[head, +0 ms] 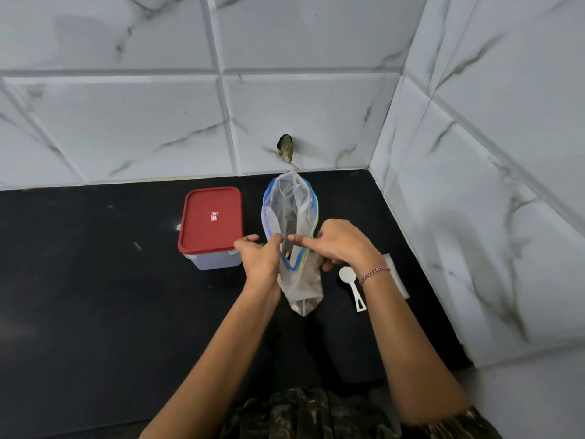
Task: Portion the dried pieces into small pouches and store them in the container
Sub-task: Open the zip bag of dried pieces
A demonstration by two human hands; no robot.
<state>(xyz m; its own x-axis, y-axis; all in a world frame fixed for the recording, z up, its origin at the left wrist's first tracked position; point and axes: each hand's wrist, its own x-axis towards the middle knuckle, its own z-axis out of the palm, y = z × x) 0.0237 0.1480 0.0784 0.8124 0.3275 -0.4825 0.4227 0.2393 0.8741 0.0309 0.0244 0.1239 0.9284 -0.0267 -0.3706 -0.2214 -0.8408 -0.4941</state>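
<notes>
clear zip bag (289,213) open, red-lidded container (210,220) closed

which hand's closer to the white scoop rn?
Right. The right hand pinches the zip bag rim just beside the white scoop; the left hand pinches the rim on the bag's far side.

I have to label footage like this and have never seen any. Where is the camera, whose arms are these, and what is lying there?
There is no machine here. A person wears a wide-angle camera on the head, so this single picture looks forward and down at their own bare arms. The left hand and the right hand each pinch the rim of a clear zip bag, holding its mouth open. Brownish dried pieces sit at its bottom. On the black counter, a container with a closed red lid stands left of the bag, and a white scoop lies to the right. A flat white thing lies beyond the right wrist; I cannot tell what it is.
</notes>
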